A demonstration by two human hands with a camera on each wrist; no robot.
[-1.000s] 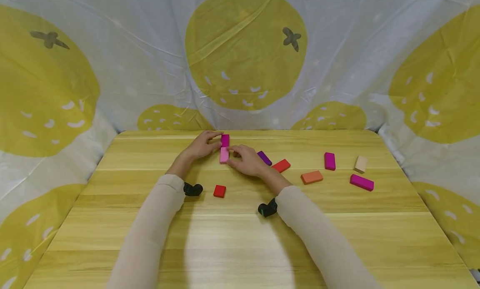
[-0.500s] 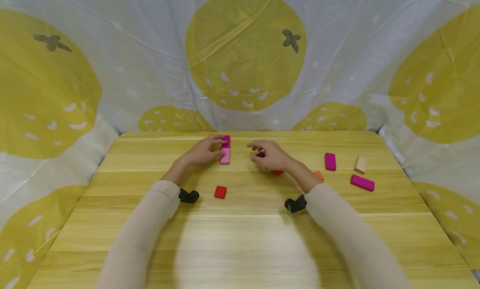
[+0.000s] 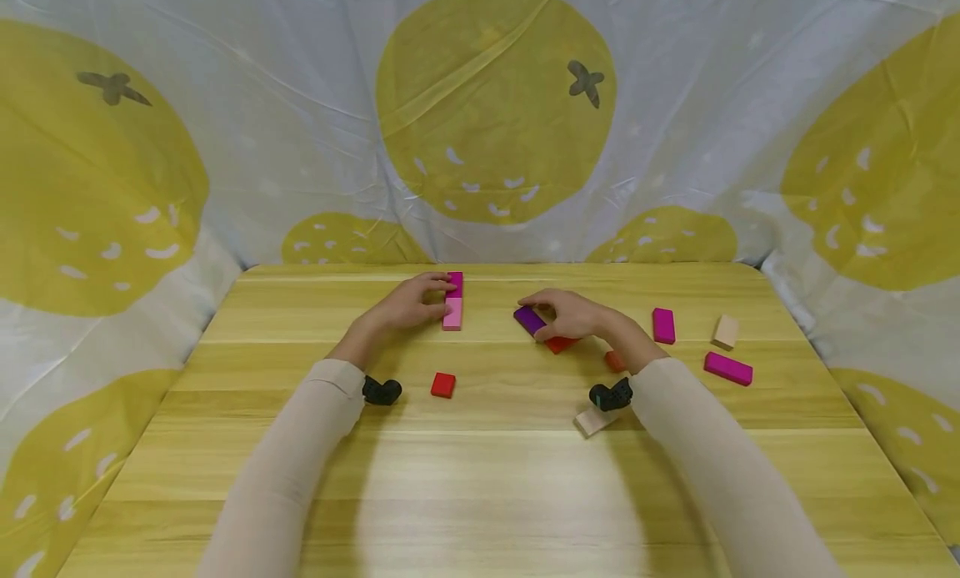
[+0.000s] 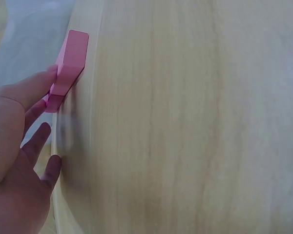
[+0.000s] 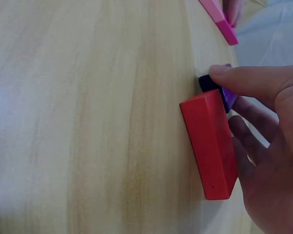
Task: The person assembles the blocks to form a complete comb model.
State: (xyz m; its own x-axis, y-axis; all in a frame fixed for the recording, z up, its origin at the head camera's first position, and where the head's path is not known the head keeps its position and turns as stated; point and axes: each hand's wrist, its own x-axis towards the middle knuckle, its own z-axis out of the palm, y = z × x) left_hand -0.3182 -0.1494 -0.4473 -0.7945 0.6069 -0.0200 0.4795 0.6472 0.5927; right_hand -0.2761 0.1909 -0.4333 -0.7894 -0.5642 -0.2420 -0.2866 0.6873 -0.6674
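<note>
1. The two hands are apart. The left hand (image 3: 411, 301), fingers loosely extended, rests its thumb against a pink block (image 3: 453, 313) and its fingertips at a magenta block (image 3: 455, 278).
2. Those blocks touch end to end, right of the left hand.
3. The right hand (image 3: 576, 313) pinches a purple block (image 3: 529, 320) between thumb and fingers.
4. A red block (image 5: 207, 146) lies just beside the purple one, near the right palm.

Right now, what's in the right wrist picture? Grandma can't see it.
Right-hand fingers curl around a purple block beside a red block on a wooden table. A pink block meets a magenta block at top right.
</note>
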